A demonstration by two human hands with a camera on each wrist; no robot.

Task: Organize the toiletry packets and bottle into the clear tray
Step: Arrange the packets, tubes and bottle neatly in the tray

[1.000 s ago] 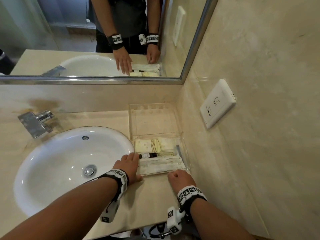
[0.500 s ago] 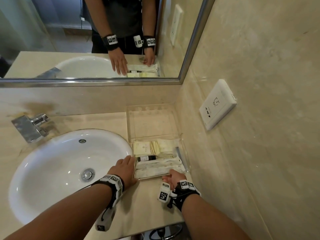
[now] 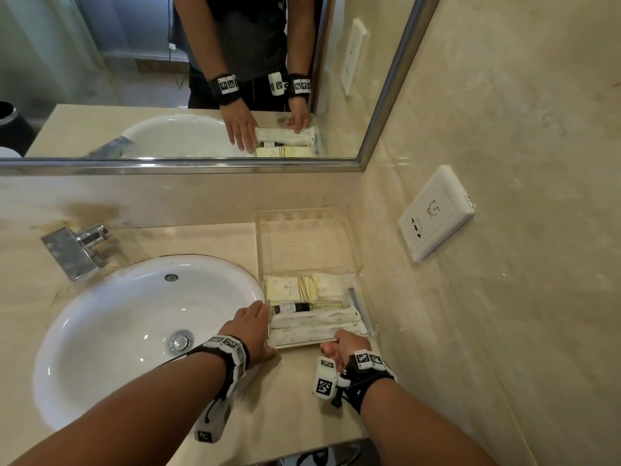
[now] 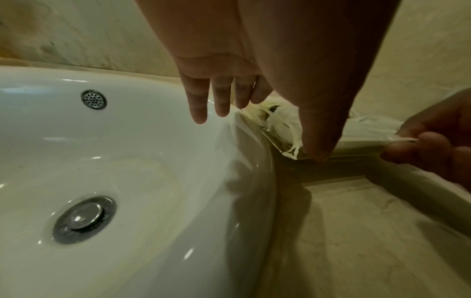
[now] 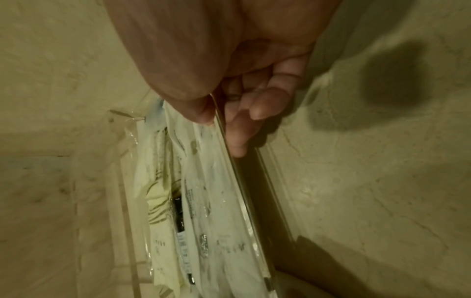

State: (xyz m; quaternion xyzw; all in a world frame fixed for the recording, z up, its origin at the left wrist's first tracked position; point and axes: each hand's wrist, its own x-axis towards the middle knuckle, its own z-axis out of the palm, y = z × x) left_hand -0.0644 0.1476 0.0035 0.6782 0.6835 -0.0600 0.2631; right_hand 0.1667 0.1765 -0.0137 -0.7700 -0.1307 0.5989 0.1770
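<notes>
Left hand (image 4: pixel 254 60) braces clear tray (image 4: pixel 282 148)

Head view bright; wrist views dim, yellowish (edges warped).

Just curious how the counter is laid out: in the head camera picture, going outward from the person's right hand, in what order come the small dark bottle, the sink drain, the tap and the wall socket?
From the right hand, on the tray's near edge:
1. Dark bottle, in the tray, just beyond the hand.
2. Sink drain, to the left in the basin.
3. Wall socket, up on the right wall.
4. Tap, far left, behind the basin.
</notes>
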